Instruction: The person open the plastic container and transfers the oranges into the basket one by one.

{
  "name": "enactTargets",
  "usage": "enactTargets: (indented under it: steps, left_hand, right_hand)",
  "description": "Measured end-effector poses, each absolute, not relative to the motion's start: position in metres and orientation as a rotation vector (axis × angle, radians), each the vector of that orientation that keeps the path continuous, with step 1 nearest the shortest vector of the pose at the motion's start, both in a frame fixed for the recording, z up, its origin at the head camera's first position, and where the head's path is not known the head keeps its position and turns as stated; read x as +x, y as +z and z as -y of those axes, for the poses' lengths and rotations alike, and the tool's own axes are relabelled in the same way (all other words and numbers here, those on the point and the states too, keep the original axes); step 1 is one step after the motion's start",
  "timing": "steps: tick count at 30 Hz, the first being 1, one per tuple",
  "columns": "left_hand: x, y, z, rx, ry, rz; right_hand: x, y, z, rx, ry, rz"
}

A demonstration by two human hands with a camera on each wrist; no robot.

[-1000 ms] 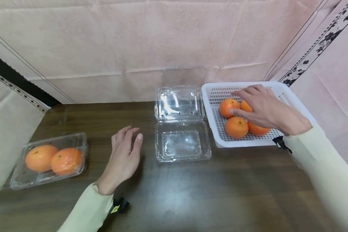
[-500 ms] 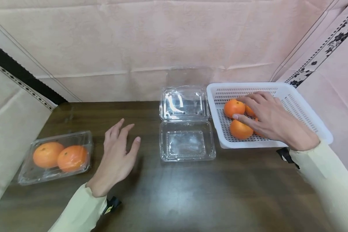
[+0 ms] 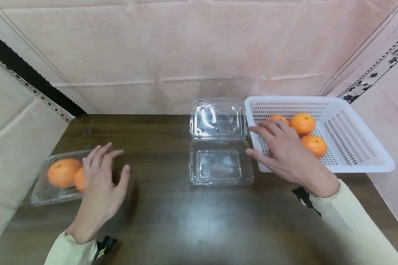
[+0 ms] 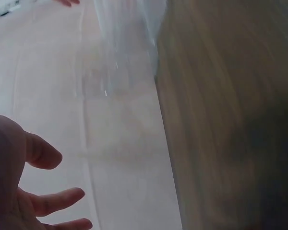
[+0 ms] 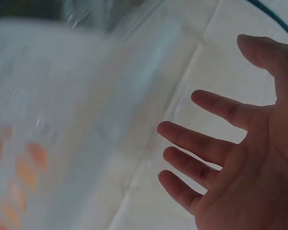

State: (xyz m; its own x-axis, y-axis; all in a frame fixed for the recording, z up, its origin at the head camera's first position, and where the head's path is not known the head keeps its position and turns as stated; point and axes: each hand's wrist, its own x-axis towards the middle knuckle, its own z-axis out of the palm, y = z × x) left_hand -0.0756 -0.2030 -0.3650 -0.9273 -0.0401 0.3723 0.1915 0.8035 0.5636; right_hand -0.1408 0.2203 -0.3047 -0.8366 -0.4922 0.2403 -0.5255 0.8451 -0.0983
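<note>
Nearest, at ten o'clock, our left hand (image 3: 101, 187) has swung towards the clear box (image 3: 43, 197) of boxed oranges (image 3: 63, 173), fingers loose, gripping nothing we can see. At one, our right hand (image 3: 286, 152) has slid towards twelve and the open clamshell (image 3: 220, 165), palm bare. Beyond, the white basket (image 3: 389, 165) now shows uncovered oranges (image 3: 314, 146); we judge no fruit is being carried.

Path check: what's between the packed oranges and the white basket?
Head view: the left hand partly hides the packed oranges; then bare table, then the open clear clamshell beside the white basket.
</note>
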Motion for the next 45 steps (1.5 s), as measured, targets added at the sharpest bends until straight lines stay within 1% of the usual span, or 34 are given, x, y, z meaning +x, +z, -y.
enactTargets:
  steps: [5,12,17,22,30,40,45]
  left_hand:
    - [-0.071,-0.369,0.232,0.028,-0.824,2.573]
    - [-0.059,-0.376,0.272,0.357,-0.807,2.603]
    - [-0.05,-0.382,0.298,0.589,-0.808,2.689]
    - [-0.045,-0.384,0.318,0.718,-0.791,2.783]
    - [-0.047,-0.39,0.333,0.737,-0.807,2.856]
    - [-0.047,-0.391,0.328,0.756,-0.8,2.822]
    - [-0.045,-0.391,0.325,0.723,-0.794,2.817]
  right_hand:
    - [-0.134,-0.319,-0.196,0.834,0.29,2.819]
    - [-0.122,-0.343,-0.166,1.01,0.363,2.82]
    - [-0.115,-0.355,-0.151,1.091,0.343,2.867]
    - [-0.113,-0.362,-0.142,1.142,0.278,2.872]
    - [-0.116,-0.374,-0.129,1.26,0.31,2.808]
    - [-0.122,-0.382,-0.107,1.296,0.379,2.834]
    - [-0.126,-0.382,-0.095,1.321,0.423,2.834]
